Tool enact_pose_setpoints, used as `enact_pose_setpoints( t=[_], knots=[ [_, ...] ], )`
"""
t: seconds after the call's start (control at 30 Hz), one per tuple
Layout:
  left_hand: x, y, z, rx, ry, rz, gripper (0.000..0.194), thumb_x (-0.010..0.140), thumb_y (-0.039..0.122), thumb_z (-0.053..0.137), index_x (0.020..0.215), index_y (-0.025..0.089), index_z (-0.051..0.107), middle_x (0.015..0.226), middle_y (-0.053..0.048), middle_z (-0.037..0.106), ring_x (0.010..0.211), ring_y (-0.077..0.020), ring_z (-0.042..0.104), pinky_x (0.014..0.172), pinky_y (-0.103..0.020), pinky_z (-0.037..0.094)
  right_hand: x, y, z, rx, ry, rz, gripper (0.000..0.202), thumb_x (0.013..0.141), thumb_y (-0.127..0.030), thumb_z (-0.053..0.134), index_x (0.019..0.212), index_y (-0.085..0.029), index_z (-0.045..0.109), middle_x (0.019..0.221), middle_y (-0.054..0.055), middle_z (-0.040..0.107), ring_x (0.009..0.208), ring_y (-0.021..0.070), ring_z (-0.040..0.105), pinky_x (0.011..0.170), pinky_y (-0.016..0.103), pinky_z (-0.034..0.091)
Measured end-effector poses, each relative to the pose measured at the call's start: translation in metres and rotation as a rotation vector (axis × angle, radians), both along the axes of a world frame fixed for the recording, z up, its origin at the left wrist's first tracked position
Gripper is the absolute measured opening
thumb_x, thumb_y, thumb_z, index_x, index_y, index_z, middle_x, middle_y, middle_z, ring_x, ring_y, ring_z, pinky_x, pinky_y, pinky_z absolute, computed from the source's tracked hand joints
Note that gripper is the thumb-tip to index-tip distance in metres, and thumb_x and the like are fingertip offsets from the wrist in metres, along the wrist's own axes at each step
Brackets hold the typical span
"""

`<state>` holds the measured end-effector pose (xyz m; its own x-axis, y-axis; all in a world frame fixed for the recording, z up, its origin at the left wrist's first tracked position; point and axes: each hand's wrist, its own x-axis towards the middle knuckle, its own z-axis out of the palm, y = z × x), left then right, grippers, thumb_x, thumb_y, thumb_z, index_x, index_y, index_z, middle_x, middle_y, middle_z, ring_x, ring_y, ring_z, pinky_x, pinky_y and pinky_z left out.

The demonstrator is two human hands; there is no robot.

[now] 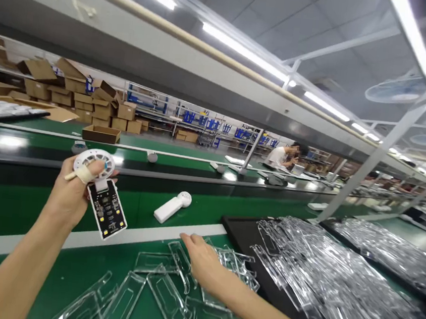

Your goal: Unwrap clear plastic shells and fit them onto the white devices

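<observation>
My left hand (70, 193) is closed around the round head of a small white handheld fan (98, 160). The fan's handle is uncovered, and a black circuit board (109, 209) with several yellow-white components faces me. A pale wrap (83, 174) circles my left thumb. Lower and to the right, my right hand (202, 260) reaches over loose clear plastic covers (166, 294), its fingers stretched out beside one clear cover (181, 263). Whether the fingertips touch it is hard to see. Another white handheld fan (172, 208) lies beyond my right hand.
A black tray (239, 228) heaped with clear plastic covers (312, 266) stands at the right, with another tray (390, 249) behind it. More fan parts (152, 156) sit on the line beyond. An open cardboard box (101, 134) is at the back left. A person (280, 156) sits far off.
</observation>
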<state>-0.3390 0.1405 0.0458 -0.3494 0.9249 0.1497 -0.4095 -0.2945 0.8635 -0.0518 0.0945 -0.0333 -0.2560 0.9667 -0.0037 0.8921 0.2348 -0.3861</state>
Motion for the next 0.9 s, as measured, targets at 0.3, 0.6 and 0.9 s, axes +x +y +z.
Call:
enact_pose_setpoints(
  t=[0.3,0.6,0.9],
  knots=[
    [0.002,-0.018,0.021,-0.045,-0.089,-0.023,0.03,0.077,0.034,0.064,0.103,0.02,0.06,0.091,-0.003,0.066,0.076,-0.0206,0.065,0.067,-0.032,0.058,0.027,0.008,0.014,0.259,-0.344,0.806,0.076,0.066,0.009,0.052,0.136,-0.019,0.039,0.137,0.012,0.048,0.129,0.0238,0.04,0.102,0.04,0.037],
    [0.015,-0.031,0.023,-0.093,-0.172,-0.096,0.036,0.072,0.032,0.068,0.104,0.016,0.061,0.09,-0.008,0.066,0.075,-0.0219,0.065,0.059,-0.029,0.055,0.02,-0.02,0.061,0.232,-0.132,0.419,0.053,0.079,-0.015,0.052,0.131,-0.025,0.046,0.121,0.008,0.058,0.114,0.0227,0.053,0.096,0.037,0.045],
    [0.038,-0.04,0.017,-0.07,-0.162,-0.188,0.059,0.063,0.046,0.075,0.11,0.015,0.055,0.089,-0.007,0.064,0.08,-0.0201,0.059,0.067,-0.028,0.048,-0.077,-0.008,0.048,0.57,0.154,0.31,0.06,0.09,-0.025,0.037,0.147,-0.024,0.019,0.103,0.01,0.054,0.091,0.0227,0.058,0.073,0.035,0.056]
  ],
)
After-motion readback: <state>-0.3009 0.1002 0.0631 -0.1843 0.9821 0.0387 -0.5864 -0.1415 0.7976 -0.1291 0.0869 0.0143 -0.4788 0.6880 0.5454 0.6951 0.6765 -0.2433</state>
